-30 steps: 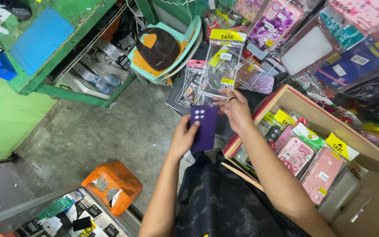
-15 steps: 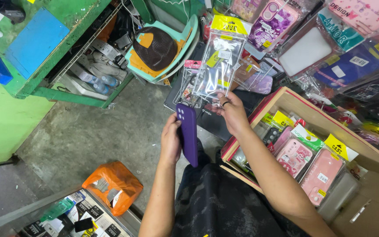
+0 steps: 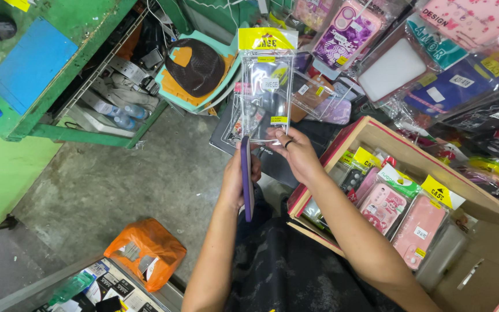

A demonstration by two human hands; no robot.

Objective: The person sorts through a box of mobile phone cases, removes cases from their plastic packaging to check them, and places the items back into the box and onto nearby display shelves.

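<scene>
**Tech:** Since the earlier frame, what has moved?

**Observer:** Both items. The purple case (image 3: pixel 246 179) has turned edge-on to the camera and now stands upright at centre frame. The clear packet (image 3: pixel 265 86) has risen from centre to upper centre and hangs flat-on, its yellow header at the top.

**Tech:** State of the left hand?

**Observer:** The left hand (image 3: pixel 239 176) is closed around the purple case, fingers wrapped behind it, thumb side toward the camera.

**Tech:** Right hand?

**Observer:** The right hand (image 3: pixel 299 153) pinches the lower edge of the clear packet between thumb and fingers. A dark ring shows on one finger. The two hands are just beside each other; the packet's bottom edge sits directly above the top of the case.

**Tech:** Surroundings?

**Observer:** A cardboard box (image 3: pixel 480 202) at right holds pink cases (image 3: pixel 420 228) in packets with yellow tags. More packeted cases hang across the upper right. A green shelf (image 3: pixel 59 81) occupies the upper left, with a blue board (image 3: pixel 30 63) on its top. An orange bag (image 3: pixel 145 251) lies on the concrete floor (image 3: pixel 116 185) at lower left. A teal stool (image 3: pixel 194 72) with a dark mesh item on it stands behind the packet.
</scene>
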